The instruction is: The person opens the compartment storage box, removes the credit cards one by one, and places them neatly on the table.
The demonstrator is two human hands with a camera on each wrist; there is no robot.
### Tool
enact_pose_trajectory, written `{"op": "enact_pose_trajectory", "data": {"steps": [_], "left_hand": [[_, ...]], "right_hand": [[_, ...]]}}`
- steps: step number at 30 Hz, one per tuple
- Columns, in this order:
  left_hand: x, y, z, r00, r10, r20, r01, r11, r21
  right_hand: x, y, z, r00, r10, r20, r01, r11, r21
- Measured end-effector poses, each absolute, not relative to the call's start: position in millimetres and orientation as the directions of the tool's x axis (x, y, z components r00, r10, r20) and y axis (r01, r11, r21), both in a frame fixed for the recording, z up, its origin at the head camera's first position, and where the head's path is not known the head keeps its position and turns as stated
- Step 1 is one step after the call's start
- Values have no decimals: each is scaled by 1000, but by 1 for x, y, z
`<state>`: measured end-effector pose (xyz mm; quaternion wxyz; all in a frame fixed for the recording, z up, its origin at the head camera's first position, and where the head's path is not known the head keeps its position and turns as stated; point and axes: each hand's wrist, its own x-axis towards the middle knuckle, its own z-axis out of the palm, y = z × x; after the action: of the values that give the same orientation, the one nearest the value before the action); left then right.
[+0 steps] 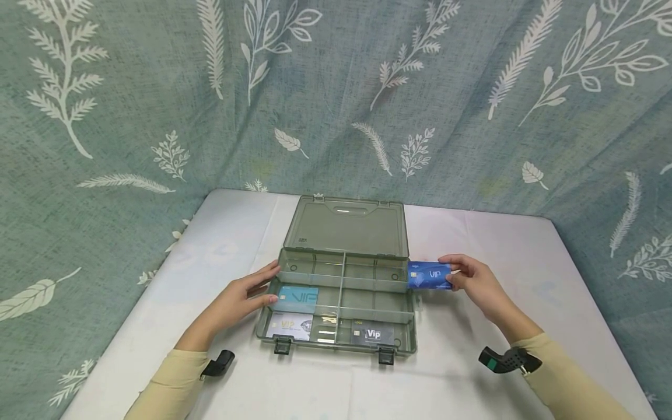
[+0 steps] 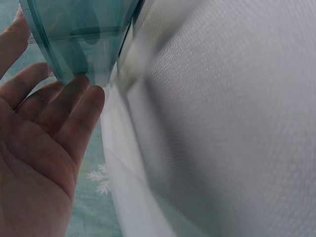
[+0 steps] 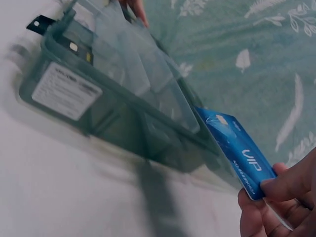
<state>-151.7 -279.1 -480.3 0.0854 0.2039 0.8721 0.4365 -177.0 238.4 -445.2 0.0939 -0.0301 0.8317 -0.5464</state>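
The right hand (image 1: pixel 475 281) is pinching the blue card (image 1: pixel 429 275) by one short end, fingers closed on it. The card is extending leftward from them, long axis pointing at the right wall of the box (image 1: pixel 338 348); contact is not showing clearly. The left hand (image 1: pixel 235 302), fingers relaxed, is touching the opposite side.

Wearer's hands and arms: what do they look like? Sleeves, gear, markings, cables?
Left hand and right hand are bare, no gloves. Both arms have plain, pale yellow-beige sleeves reaching near the wrist. Each wrist carries a black device: the left one is small and blocky, the right one curved with a green patch. No cables visible.
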Motion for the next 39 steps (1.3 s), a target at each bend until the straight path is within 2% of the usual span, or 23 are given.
{"op": "enact_pose_trajectory", "data": {"steps": [18,25,39], "left_hand": [[-152,-278,-479,-904,427,28,277,536,797],[-152,-278,-480,-903,429,29,279,533,799],[-152,-278,-478,-902,430,31,278,525,805]], "right_hand": [[-193,259,-477,-984,-10,-180,157,448,-880],[-196,259,-488,-988,-12,-157,130,497,-858],[-195,253,-499,-999,30,-29,42,693,-720]]}}
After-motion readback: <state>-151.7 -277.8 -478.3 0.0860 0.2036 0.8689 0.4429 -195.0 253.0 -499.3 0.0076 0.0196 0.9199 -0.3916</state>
